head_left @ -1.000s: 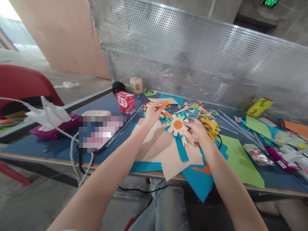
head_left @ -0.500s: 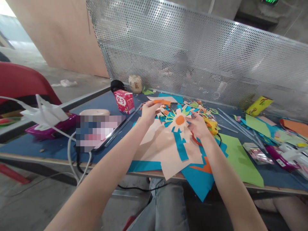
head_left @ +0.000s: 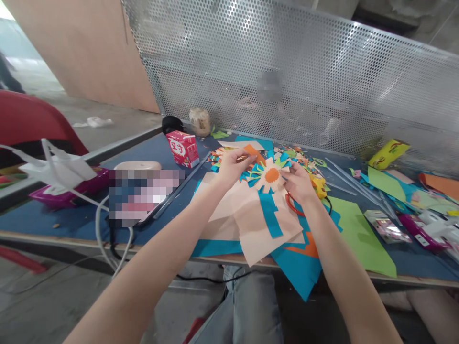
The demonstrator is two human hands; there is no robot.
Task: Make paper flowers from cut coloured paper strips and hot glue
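A paper flower [head_left: 269,176] with cream petals, an orange centre and blue and green leaves lies on a cream sheet [head_left: 251,220] on the blue table [head_left: 89,215]. A blue paper stem [head_left: 269,217] runs down from it. My left hand [head_left: 231,166] pinches a small orange paper piece [head_left: 254,154] just left of the flower. My right hand [head_left: 299,184] grips the flower's right edge with closed fingers. Red-handled scissors [head_left: 292,206] lie under my right wrist.
A red drink carton [head_left: 182,149] and a jar [head_left: 199,122] stand at the back left. Paper scraps [head_left: 301,160], green sheets [head_left: 353,234], clear sticks [head_left: 349,184], a yellow packet [head_left: 387,154] and small packs [head_left: 385,228] cover the right. A perforated metal screen [head_left: 287,71] backs the table. White cable [head_left: 103,229] hangs left.
My left hand has brought the orange piece down and right, close to the flower. My right hand has shifted the flower slightly up the sheet.
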